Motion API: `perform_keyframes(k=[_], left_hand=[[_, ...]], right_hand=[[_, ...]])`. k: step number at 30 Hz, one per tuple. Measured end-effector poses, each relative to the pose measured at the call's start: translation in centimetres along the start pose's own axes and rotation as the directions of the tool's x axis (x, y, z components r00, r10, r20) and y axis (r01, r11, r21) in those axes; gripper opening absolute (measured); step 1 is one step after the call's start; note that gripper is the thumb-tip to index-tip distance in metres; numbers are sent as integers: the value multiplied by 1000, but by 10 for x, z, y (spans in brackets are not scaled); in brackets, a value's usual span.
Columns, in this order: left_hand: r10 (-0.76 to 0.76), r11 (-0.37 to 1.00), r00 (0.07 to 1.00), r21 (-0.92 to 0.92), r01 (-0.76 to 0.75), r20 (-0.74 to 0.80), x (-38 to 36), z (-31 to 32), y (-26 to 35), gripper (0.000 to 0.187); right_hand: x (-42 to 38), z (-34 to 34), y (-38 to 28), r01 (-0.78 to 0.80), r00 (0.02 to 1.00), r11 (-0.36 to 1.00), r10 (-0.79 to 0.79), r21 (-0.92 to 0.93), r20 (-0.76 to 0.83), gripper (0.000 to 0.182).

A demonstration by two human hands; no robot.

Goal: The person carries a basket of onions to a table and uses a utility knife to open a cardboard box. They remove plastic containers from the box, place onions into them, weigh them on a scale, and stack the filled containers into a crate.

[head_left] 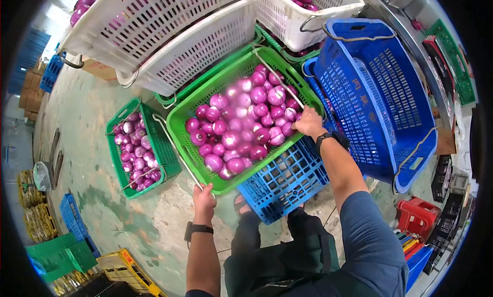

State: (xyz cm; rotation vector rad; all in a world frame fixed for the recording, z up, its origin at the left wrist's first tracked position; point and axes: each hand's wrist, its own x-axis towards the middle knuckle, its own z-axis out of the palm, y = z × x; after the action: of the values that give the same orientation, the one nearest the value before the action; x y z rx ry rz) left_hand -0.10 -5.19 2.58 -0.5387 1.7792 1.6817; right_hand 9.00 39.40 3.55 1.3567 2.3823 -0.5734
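A bright green crate (pixel 179 114) full of peeled red onions (pixel 231 138) is right in front of me, tilted in the view. Its metal bail handles run along the left and right ends. My left hand (pixel 204 200) is closed round the near end of the left metal handle (pixel 177 152). At the opposite end, my right hand (pixel 309 123) grips the right metal handle (pixel 280 81) near the crate's right corner. A blur lies over the middle of the onions. Below the crate's near side is an upturned blue crate (pixel 282 181), partly hidden by it.
A smaller dark green crate (pixel 167 166) of onions stands on the floor (pixel 102 158) at left. White crates (pixel 200 55) are stacked behind, over green ones. Tall blue crates (pixel 370 107) lean at right. A red container (pixel 417 216) sits at lower right.
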Motion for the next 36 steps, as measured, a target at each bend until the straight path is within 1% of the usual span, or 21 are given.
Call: perform_keyframes(k=[2, 3, 4, 6, 8, 11, 12, 14, 16, 17, 18, 20, 21, 22, 24, 27, 28, 29, 32, 35, 36], left_hand=[[54, 997, 998, 45, -55, 13, 1, -15, -25, 22], [6, 999, 1000, 51, -6, 3, -14, -20, -25, 20], [-31, 998, 1000, 54, 31, -1, -31, -21, -19, 20], [-85, 994, 996, 69, 86, -15, -51, -33, -20, 19], [-140, 984, 990, 106, 143, -31, -61, -65, -38, 18], [-264, 942, 962, 198, 273, -68, -88, -84, -29, 15], [-277, 928, 958, 237, 286, -73, -91, -93, -32, 14], [-300, 895, 950, 319, 313, -89, -91, -117, -42, 12], [-372, 830, 920, 400, 390, -125, -85, -136, -46, 14], [-403, 794, 903, 433, 427, -150, -84, -148, -50, 15], [-414, 731, 895, 526, 434, -164, -85, -167, -57, 19], [-396, 618, 900, 673, 407, -181, -72, -197, -71, 28], [-386, 555, 904, 736, 388, -185, -61, -192, -74, 32], [-376, 610, 904, 680, 406, -202, -59, -183, -70, 31], [-375, 695, 893, 562, 449, -250, -70, -177, -65, 30], [-445, 712, 856, 477, 516, -262, -66, -165, -67, 28], [-446, 727, 860, 461, 509, -247, -67, -160, -65, 27], [-445, 742, 865, 445, 502, -232, -70, -155, -63, 25], [-410, 804, 899, 404, 436, -154, -60, -149, -69, 22], [-316, 879, 943, 343, 332, -102, -65, -139, -62, 20], [-279, 902, 956, 316, 295, -96, -68, -129, -52, 20]], right_hand=[[-9, 0, 23, 64, 995, 988, -54, 141, -79, 86], [-25, -3, 28, 108, 993, 984, -99, 142, -70, 80], [-37, 5, 34, 129, 987, 986, -117, 103, -114, 77], [-67, 21, 48, 77, 992, 992, -66, 102, -108, 76], [-107, 33, 69, 41, 999, 982, -34, 186, -38, 72], [-176, 56, 101, -118, 993, 942, 103, 313, 63, 67], [-199, 60, 110, -181, 982, 912, 151, 367, 111, 65], [-236, 68, 133, -278, 953, 877, 201, 392, 226, 59], [-268, 79, 159, -347, 926, 849, 242, 398, 291, 52], [-283, 81, 170, -393, 901, 823, 255, 410, 352, 52], [-293, 83, 177, -428, 877, 799, 254, 423, 407, 54], [-314, 88, 181, -436, 859, 836, 277, 332, 430, 59], [-320, 99, 183, -427, 878, 839, 294, 338, 378, 59], [-324, 108, 185, -426, 888, 839, 315, 340, 335, 59], [-317, 104, 183, -422, 886, 852, 316, 309, 338, 57], [-294, 102, 187, -385, 896, 868, 269, 314, 355, 54], [-282, 108, 190, -366, 899, 873, 242, 323, 365, 53], [-268, 117, 190, -357, 920, 843, 241, 403, 309, 45], [-224, 107, 175, -439, 893, 691, 261, 575, 368, 47], [-203, 91, 158, -459, 887, 525, 234, 717, 397, 39], [-201, 82, 152, -436, 900, 433, 210, 789, 382, 34]])
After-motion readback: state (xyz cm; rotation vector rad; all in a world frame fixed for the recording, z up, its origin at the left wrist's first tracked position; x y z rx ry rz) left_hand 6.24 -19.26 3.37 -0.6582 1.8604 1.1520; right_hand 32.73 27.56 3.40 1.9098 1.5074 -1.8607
